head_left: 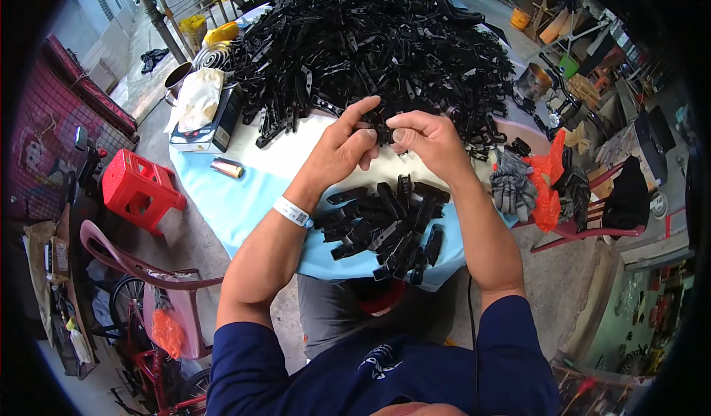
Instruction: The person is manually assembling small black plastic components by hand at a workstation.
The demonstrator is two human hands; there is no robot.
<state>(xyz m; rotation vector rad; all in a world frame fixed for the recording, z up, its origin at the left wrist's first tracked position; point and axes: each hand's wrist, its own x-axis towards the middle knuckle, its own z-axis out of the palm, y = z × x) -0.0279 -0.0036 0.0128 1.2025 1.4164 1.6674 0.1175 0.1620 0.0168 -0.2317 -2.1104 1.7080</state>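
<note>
My left hand (342,146) and my right hand (432,143) meet over the table, just in front of a large heap of black plastic parts (370,46). Between the fingertips is a small black plastic part (384,130), mostly hidden and hard to tell from the heap behind. The left index finger points outward while the thumb and other fingers curl in. My right thumb and index finger pinch at the part's other side. Below the hands, between my forearms, lies a smaller pile of longer black plastic pieces (389,225).
A box (206,123) and a lighter-like object (227,167) lie on the table's left side. Grey gloves (512,183) and an orange plastic bag (546,179) are at the right edge. A red stool (139,186) and pink chair (178,309) stand at left.
</note>
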